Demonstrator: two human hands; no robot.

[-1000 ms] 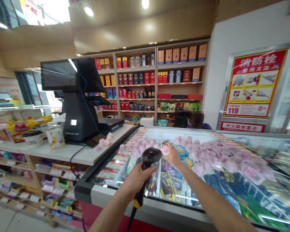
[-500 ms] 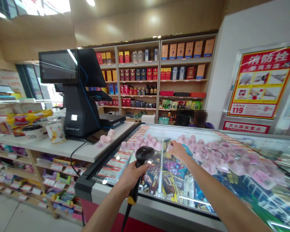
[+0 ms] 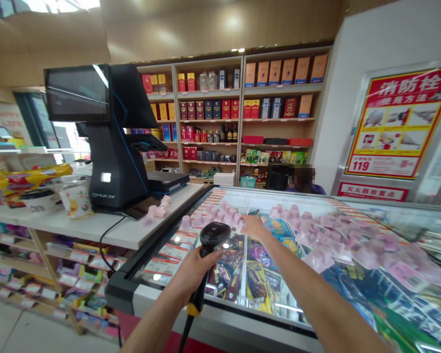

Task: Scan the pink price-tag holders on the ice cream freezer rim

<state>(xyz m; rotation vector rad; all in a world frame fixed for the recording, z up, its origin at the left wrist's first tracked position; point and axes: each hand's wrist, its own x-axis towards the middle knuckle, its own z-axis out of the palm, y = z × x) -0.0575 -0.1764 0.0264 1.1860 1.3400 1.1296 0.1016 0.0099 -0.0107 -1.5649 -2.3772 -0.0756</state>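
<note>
My left hand (image 3: 195,270) is wrapped round the handle of a black barcode scanner (image 3: 214,233), its head upright above the freezer's front edge and its cord trailing down. My right hand (image 3: 253,226) reaches across the freezer's glass top, fingers closed at a small pink cup (image 3: 241,224) at the edge of the left cluster. That left cluster of pink cups (image 3: 220,213) lies on the glass. A larger, jumbled spread of pink cups (image 3: 329,236) covers the right side. The fingertips are partly hidden behind the hand.
Packaged ice creams (image 3: 257,287) show through the freezer glass. On the left counter (image 3: 127,239) stands a black checkout terminal (image 3: 115,162), with several pink cups (image 3: 158,212) beside it. Stocked shelves (image 3: 211,122) line the back. A person (image 3: 304,184) is beyond the freezer.
My right hand has moved left with a pink cup, from the middle of the glass to the left cluster. My left hand still holds the scanner. The view has shifted slightly.
</note>
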